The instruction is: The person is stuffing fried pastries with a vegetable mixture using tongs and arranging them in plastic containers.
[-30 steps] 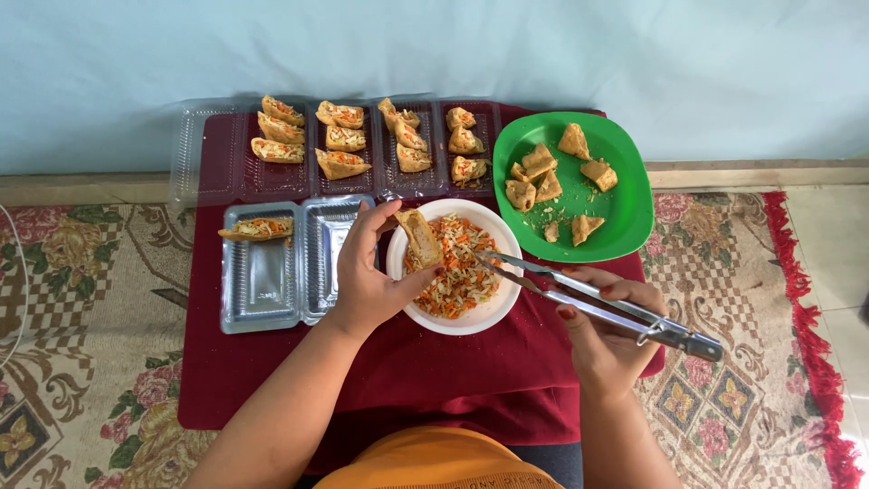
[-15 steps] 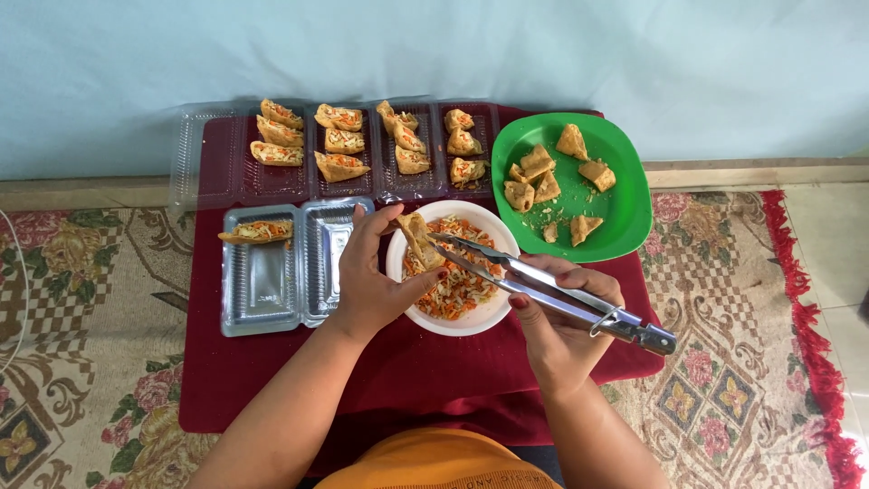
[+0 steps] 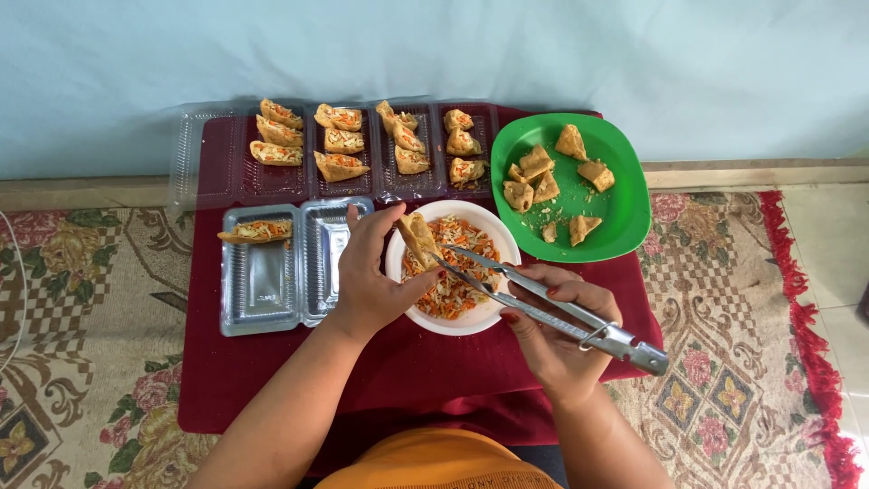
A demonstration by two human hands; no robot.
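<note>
My left hand (image 3: pixel 376 276) holds a fried tofu pocket (image 3: pixel 419 237) over the left rim of a white bowl (image 3: pixel 489 317) of shredded carrot and vegetable filling (image 3: pixel 457 272). My right hand (image 3: pixel 557 330) grips metal tongs (image 3: pixel 543 303). The tong tips reach into the bowl, right beside the tofu pocket.
A green plate (image 3: pixel 625 213) with several plain tofu pieces lies right of the bowl. A clear tray (image 3: pixel 213 167) at the back holds several stuffed pieces. A second clear tray (image 3: pixel 272 299) on the left holds one stuffed piece (image 3: pixel 256 232). All rest on a red mat (image 3: pixel 272 389) over patterned carpet.
The tongs have swung left and their tips moved from the bowl's right side to the tofu pocket. My right hand shifted left over the bowl's edge. My left hand stayed put.
</note>
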